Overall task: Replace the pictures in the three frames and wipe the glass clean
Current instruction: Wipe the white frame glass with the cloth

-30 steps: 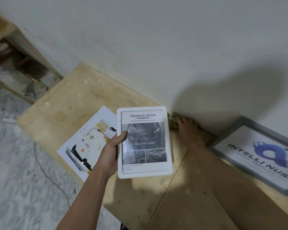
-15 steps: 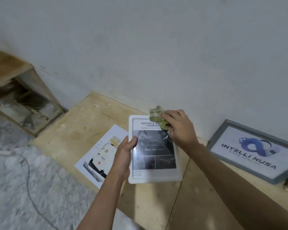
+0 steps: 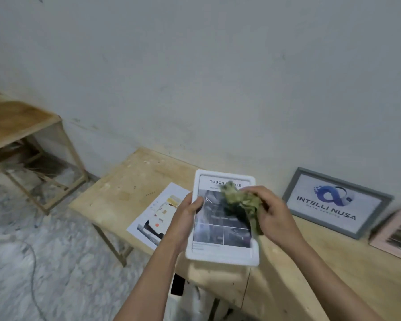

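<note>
The left hand (image 3: 183, 218) holds the white frame (image 3: 222, 253) above the tabletop (image 3: 125, 188), its grip clamped on the left edge, glass tilted up so the right hand (image 3: 273, 216) can rub it with the bunched cloth (image 3: 241, 202) it grips.

Picture frames in view: three. One white frame (image 3: 222, 256) is held above the bench, one grey frame (image 3: 338, 202) leans against the wall, and one pink frame (image 3: 394, 232) is partly cut off at the right edge.

Loose printed sheets: one sheet (image 3: 158, 216), lying flat on the bench.

Cloths: one green cloth (image 3: 241, 202), crumpled, over the glass of the white frame.

Hands: two, a left hand (image 3: 185, 216) and a right hand (image 3: 273, 216).

Wooden benches: one bench (image 3: 125, 186), set against the wall.

Wooden shelf units: one shelf unit (image 3: 21, 121), at the far left.

Cables on the floor: one cable (image 3: 33, 274).
</note>
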A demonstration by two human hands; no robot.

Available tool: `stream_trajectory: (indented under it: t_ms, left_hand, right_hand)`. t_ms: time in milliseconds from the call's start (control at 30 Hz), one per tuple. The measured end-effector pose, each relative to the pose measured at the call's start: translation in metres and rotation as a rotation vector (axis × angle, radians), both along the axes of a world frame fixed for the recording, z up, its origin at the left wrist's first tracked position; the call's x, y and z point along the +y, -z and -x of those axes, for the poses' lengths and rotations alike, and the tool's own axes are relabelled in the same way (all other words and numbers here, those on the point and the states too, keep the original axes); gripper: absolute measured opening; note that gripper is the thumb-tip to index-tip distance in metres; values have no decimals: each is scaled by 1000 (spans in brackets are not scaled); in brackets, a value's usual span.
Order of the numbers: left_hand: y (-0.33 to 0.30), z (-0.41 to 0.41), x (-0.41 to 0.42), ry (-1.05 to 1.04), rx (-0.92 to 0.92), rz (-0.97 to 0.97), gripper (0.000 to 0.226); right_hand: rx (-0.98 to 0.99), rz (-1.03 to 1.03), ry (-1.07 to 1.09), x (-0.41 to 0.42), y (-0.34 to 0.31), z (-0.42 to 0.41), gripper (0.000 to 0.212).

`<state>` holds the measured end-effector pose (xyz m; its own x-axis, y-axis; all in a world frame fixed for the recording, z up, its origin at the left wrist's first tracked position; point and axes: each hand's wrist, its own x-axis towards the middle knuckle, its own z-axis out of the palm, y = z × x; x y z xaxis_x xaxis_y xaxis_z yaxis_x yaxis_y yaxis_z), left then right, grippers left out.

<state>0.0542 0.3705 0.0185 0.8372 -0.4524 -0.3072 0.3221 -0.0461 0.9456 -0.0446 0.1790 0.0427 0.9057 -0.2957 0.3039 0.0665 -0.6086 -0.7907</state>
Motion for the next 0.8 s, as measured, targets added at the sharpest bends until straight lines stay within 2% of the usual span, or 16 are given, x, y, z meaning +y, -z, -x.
stream_trajectory:
  t_ms: [100,167,200,267,367,467,567,600,633,667,733,800]
  left_hand:
    - [-3,14,-8,30,-8,75,28]
    - [-8,16,-12,-12,-3,154,34]
    - [-11,17,-11,-56,0,193,35]
    - [-11,13,-3,-158,29,247,30]
    - [-8,9,14,-160,113,273,33]
    - [-17,12,23,-193,-57,110,35]
    - [-25,20,22,-140,-109,22,37]
    - [-24,21,22,-112,-93,31,37]
    - [-24,22,22,-87,-74,44,36]
    - [-26,24,21,-76,-76,47,35]
    - [-31,28,16,-85,-82,51,43]
    - [-40,32,4,-94,-137,144,37]
  right_hand:
    - [-143,341,159,4,-34,-39,53]
    - [-134,507,91,27,-27,-45,53]
    - [-143,514,36,42,-20,-41,52]
    - [-159,442,-92,73,-18,-24,49]
    - [-126,412,-345,92,-13,5,42]
    - [61,351,-489,92,2,34,34]
    - [344,56,-540,71,-21,45,34]
    - [367,-83,-511,63,-32,42,37]
    - [316,-206,-415,53,-44,35,39]
    - [198,-246,-258,42,-53,26,44]
    - [-38,-72,50,29,-66,3,53]
    - [-147,255,115,35,-71,-17,54]
